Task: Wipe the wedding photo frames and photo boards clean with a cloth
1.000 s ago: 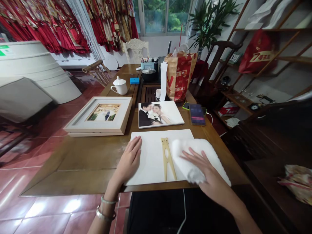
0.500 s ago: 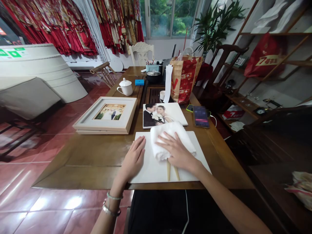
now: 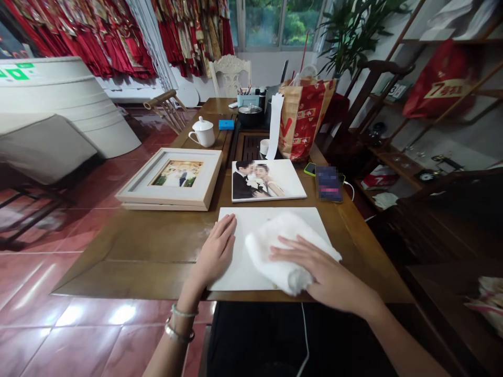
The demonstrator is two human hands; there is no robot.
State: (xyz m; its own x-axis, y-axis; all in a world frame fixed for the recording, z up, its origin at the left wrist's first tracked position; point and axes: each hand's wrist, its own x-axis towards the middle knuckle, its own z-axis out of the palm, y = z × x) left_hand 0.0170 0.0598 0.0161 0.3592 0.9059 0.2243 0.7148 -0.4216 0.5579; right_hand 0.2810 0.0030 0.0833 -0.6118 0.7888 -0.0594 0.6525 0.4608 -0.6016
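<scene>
A white board [image 3: 239, 272] lies flat near the table's front edge. My left hand [image 3: 216, 251] rests along its left side, fingers laid out flat. On the board's right half is a folded white towel [image 3: 271, 251], slightly blurred. My right hand [image 3: 314, 262] presses on it from the right with stretched fingers, its thumb side by the rolled near edge. The towel hides most of what lies beneath. Just beyond is a wedding photo panel [image 3: 283, 180] of a couple. To the left, a pale wooden picture frame [image 3: 212, 178] is stacked on another.
Two phones, one of them dark-screened [image 3: 329, 183], lie at the right with a white cable. Farther back stand a white lidded mug [image 3: 203, 132], a small blue box [image 3: 226, 124], a black pot [image 3: 250, 116] and a brown-and-red paper bag [image 3: 302, 123]. The wooden table [image 3: 129, 267] narrows away.
My right hand has moved right and toward me, and the towel has shifted with it. The towel now covers nearly all of the two tan strips. My left hand stays put.
</scene>
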